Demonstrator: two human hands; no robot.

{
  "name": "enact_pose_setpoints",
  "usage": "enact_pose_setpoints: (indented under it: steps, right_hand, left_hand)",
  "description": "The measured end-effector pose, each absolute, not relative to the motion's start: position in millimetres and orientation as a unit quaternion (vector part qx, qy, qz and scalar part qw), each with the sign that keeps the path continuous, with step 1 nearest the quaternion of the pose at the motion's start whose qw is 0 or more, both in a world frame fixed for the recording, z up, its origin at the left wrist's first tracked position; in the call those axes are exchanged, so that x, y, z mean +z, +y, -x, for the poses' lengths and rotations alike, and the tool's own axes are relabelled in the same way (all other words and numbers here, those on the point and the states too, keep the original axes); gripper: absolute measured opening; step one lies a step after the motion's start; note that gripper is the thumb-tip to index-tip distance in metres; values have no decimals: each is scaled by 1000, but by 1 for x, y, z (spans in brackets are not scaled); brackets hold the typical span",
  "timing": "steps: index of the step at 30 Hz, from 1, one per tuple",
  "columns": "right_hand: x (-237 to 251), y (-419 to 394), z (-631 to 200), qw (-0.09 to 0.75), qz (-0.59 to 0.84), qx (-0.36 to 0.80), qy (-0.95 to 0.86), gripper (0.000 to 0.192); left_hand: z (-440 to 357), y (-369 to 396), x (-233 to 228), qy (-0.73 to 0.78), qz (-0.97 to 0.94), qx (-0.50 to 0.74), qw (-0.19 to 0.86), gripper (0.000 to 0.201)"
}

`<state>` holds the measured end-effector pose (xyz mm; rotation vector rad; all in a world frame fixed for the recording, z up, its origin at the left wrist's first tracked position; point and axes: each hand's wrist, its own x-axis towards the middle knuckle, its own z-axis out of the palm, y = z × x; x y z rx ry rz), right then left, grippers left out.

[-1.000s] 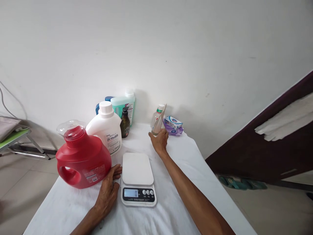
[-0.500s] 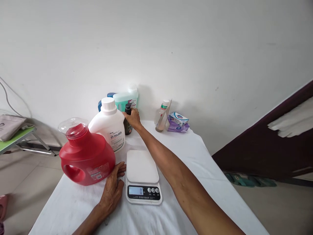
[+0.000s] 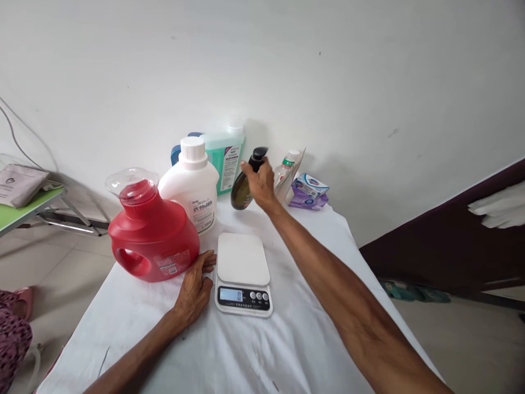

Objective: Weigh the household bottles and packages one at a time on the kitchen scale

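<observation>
In the head view, the right hand [image 3: 259, 183] now grips the dark pump bottle [image 3: 243, 189] around its neck and holds it tilted, lifted clear of the bench [image 3: 311, 306] above the far end; half a second ago that bottle stood upright beside the white detergent jug [image 3: 192, 189] with the hand just reaching it. The left hand [image 3: 196, 287] stays flat and open on the cloth, holding nothing, between the red detergent jug [image 3: 151, 235] and the kitchen scale [image 3: 243, 272], which reads zero as before.
</observation>
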<state>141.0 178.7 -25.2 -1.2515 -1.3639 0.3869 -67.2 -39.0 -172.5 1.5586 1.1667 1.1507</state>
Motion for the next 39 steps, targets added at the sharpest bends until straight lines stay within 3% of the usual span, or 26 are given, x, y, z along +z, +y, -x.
enact_pose_setpoints:
  steps: [4, 13, 34, 39]
  right_hand:
    - [-2, 135, -168, 602, 479, 121, -627, 36]
    - [-1, 23, -151, 552, 515, 220, -618, 30]
    - [-19, 2, -128, 548, 532, 220, -607, 31]
    - [-26, -2, -136, 572, 495, 231, -612, 52]
  left_hand:
    - [68, -38, -172, 464, -626, 464, 422, 73]
    - [70, -35, -172, 444, -641, 469, 414, 74]
    - [72, -33, -175, 432, -653, 476, 401, 73]
    - [72, -32, -174, 427, -646, 479, 413, 74]
